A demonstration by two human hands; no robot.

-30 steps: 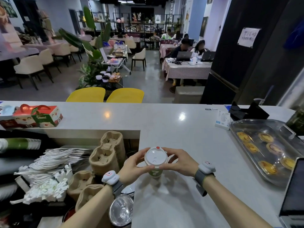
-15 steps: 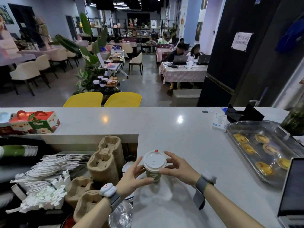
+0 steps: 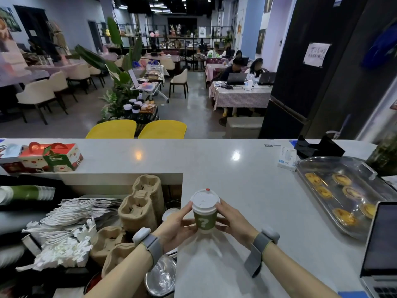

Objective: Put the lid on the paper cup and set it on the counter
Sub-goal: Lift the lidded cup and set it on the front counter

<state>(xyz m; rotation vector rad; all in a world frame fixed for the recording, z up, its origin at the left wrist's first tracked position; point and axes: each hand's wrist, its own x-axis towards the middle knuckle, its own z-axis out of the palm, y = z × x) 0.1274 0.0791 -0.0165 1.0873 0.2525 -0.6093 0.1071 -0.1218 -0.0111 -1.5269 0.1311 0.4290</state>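
Hands are meeting around the paper cup (image 3: 204, 220) at the near edge of the pale counter (image 3: 247, 186), 1 on each side. The left hand (image 3: 177, 223) is cupping the green sleeve from the left, its fingers wrapping the wall just under the rim. The right hand (image 3: 233, 220) is pressing in from the right, fingertips against the white lid (image 3: 205, 200). The lid is sitting flat on the cup, its red plug at the far edge. The cup is standing upright; whether its base is touching the counter I cannot tell. Left of the grip, below counter level, cardboard cup carriers (image 3: 141, 203) are stacking up beside a heap of white paper bags (image 3: 71, 220). Well to the right of the grip, a clear tray (image 3: 322, 214) is holding egg tarts (image 3: 343, 218).
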